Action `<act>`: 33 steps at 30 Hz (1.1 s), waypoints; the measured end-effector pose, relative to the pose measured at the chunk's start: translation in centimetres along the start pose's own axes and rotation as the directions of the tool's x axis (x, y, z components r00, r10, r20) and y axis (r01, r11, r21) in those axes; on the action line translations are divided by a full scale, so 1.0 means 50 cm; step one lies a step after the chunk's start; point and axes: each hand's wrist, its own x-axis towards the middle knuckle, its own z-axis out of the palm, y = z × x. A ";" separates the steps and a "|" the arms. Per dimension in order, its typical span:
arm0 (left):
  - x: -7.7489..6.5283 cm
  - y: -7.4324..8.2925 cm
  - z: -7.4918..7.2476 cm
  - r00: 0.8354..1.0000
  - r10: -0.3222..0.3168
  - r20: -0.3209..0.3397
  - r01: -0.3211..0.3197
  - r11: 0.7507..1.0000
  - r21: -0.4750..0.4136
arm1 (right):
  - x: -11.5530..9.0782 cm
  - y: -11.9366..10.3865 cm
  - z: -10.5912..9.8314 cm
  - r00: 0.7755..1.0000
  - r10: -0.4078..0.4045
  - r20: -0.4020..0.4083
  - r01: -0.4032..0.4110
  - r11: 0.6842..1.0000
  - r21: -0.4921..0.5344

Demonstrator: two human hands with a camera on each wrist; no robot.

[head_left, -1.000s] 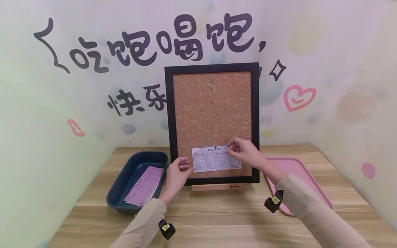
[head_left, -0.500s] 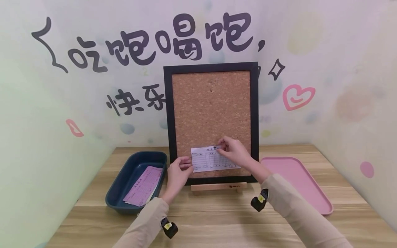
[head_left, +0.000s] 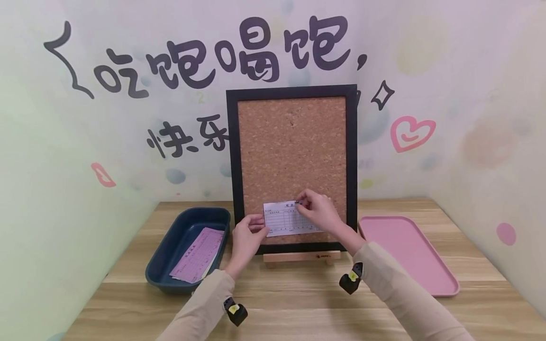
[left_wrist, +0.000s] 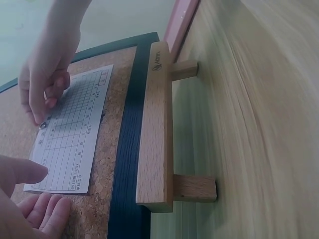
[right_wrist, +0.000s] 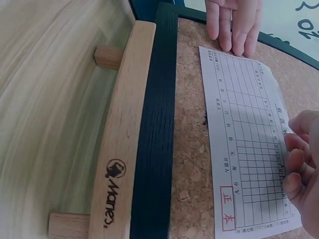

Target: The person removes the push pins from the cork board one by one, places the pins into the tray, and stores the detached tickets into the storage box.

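Note:
A white receipt slip [head_left: 279, 220] with a printed table lies against the lower part of a black-framed cork board [head_left: 294, 147]. At the slip's upper edge my right hand [head_left: 320, 210] pinches a small dark push pin [left_wrist: 43, 125] with curled fingers. The right wrist view hides that pin behind the fingers. My left hand [head_left: 247, 234] is at the slip's left end. Its thumb [left_wrist: 35, 172] reaches over the slip's corner, and its straight fingers [right_wrist: 234, 40] rest by the end edge.
The board stands on a small wooden easel [head_left: 300, 256]. To its left, a dark blue bin [head_left: 162, 255] contains pink slips [head_left: 198, 255] and a paler sheet beneath. A pink tray [head_left: 409, 246] lies at the right of the wooden table [head_left: 290, 298].
My right hand has moved left along the slip, from its upper right part to the pin. The left hand has shifted only slightly toward the slip.

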 end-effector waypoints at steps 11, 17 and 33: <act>-0.003 0.011 0.006 0.999 -0.023 -0.041 0.023 1.000 -0.001 | -0.004 -0.001 0.014 0.996 0.023 -0.090 -0.027 0.998 -0.050; -0.003 0.017 0.008 0.998 -0.026 -0.055 0.026 1.000 0.004 | -0.006 -0.005 0.023 0.988 0.022 -0.156 -0.034 0.997 -0.074; -0.007 0.008 0.021 0.995 -0.047 -0.085 0.049 0.998 0.024 | -0.009 -0.001 0.032 0.982 0.002 -0.191 -0.015 0.998 -0.069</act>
